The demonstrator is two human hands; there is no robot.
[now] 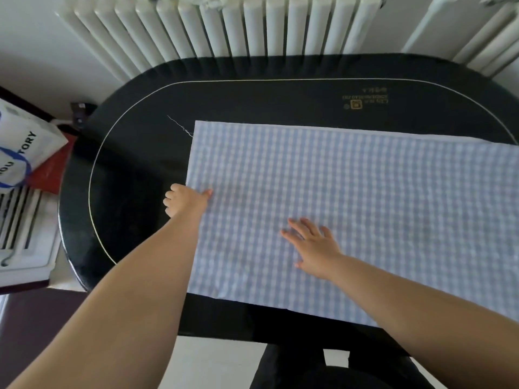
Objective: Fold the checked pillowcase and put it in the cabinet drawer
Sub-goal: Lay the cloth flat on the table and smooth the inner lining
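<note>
The blue and white checked pillowcase (351, 197) lies spread flat on the black oval table (134, 153), reaching past the right edge of the view. My left hand (185, 202) pinches its left edge about midway, thumb on top and fingers curled beside the cloth. My right hand (314, 245) rests flat on the fabric with its fingers spread, near the front left part. A loose thread trails from the far left corner. No cabinet or drawer is in view.
A white radiator (252, 26) runs along the wall behind the table. At the left stand a white bag with blue print (19, 153), something red (50, 172) under it and a white slatted unit (25, 237). A dark seat (331, 372) sits below the front edge.
</note>
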